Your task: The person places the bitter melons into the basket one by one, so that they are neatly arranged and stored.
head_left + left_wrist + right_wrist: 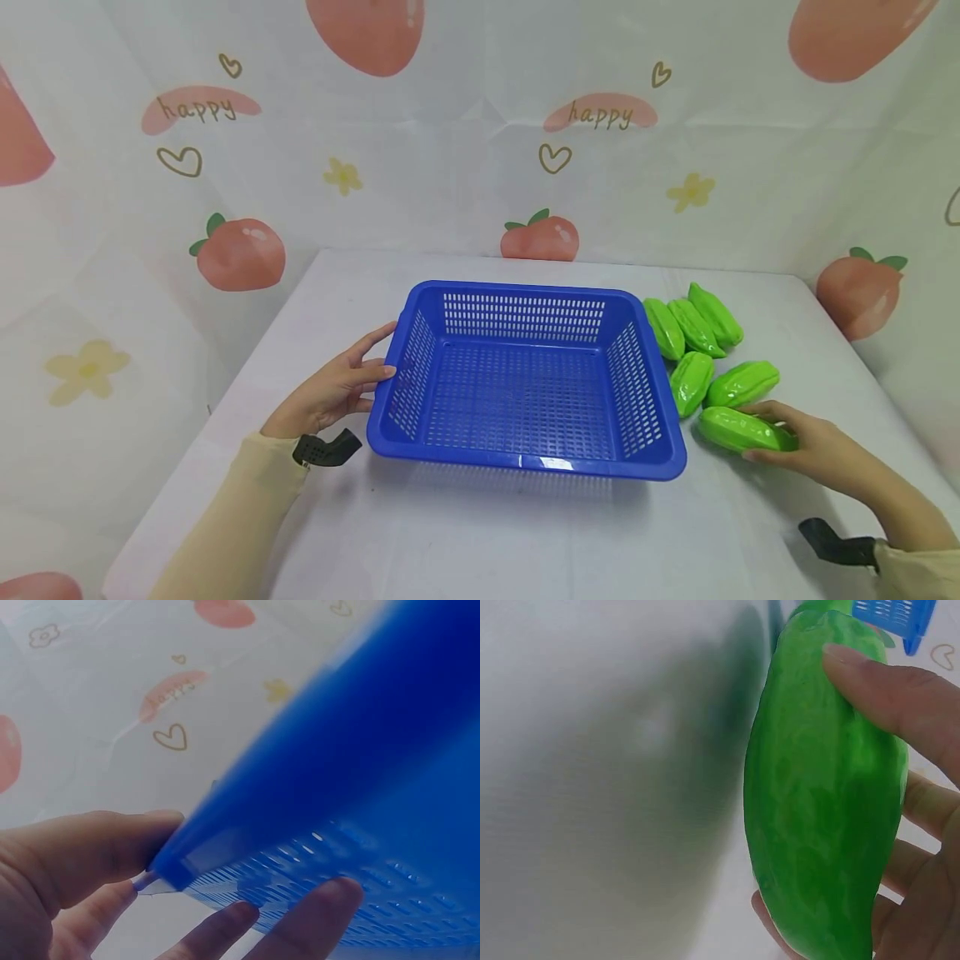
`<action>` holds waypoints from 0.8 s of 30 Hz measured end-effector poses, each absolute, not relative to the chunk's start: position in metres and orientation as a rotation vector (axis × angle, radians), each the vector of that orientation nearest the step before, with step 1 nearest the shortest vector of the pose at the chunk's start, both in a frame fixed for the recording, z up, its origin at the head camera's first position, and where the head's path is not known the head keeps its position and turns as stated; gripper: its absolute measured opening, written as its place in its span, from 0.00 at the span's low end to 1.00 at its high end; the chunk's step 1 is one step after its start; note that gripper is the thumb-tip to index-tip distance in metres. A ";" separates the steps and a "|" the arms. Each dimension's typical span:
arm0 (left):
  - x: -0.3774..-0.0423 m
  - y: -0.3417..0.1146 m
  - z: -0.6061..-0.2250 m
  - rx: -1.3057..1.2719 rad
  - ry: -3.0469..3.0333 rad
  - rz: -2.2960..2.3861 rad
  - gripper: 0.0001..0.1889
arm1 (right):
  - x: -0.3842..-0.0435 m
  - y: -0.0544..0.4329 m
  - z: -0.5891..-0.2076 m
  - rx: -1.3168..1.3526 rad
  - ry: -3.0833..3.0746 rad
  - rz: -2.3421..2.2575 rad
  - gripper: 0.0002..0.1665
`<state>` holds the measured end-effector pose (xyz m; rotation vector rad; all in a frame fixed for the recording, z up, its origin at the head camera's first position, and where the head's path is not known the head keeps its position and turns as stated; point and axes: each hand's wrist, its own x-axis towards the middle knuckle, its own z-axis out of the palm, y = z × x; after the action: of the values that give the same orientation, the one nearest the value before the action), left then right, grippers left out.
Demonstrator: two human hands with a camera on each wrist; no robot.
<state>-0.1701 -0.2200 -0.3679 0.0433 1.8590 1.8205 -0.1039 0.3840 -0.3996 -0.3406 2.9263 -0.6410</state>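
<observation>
Right hand (813, 446): thumb and fingers round ridged green fruit (735, 429); best gripped mid-body. Left hand (330, 392): pinching blue basket (465, 457) by its rim; best steadied, not squeezed.

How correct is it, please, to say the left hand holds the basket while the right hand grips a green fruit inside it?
Not inside: the head view shows the left hand holding the basket while the right hand grips a green fruit beside it.
</observation>
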 end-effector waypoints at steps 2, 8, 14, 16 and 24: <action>-0.170 -0.220 -0.367 0.043 1.851 1.822 0.42 | -0.104 0.386 -0.396 -0.361 2.948 -0.648 0.33; -0.170 -0.220 -0.366 0.027 1.840 1.834 0.42 | -0.109 0.385 -0.378 -0.354 2.990 -0.647 0.34; -0.172 -0.219 -0.367 0.011 1.892 1.814 0.43 | -0.120 0.379 -0.356 -0.384 3.026 -0.728 0.32; -0.172 -0.219 -0.367 0.010 1.900 1.812 0.43 | -0.124 0.375 -0.350 -0.414 3.043 -0.777 0.32; -0.172 -0.219 -0.366 0.011 1.897 1.807 0.43 | -0.139 0.351 -0.327 -0.524 3.065 -0.849 0.31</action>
<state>-0.1718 -0.2189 -0.3661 0.0107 1.8966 1.8067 -0.1391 0.3510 -0.3268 -0.5235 3.0649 -0.8485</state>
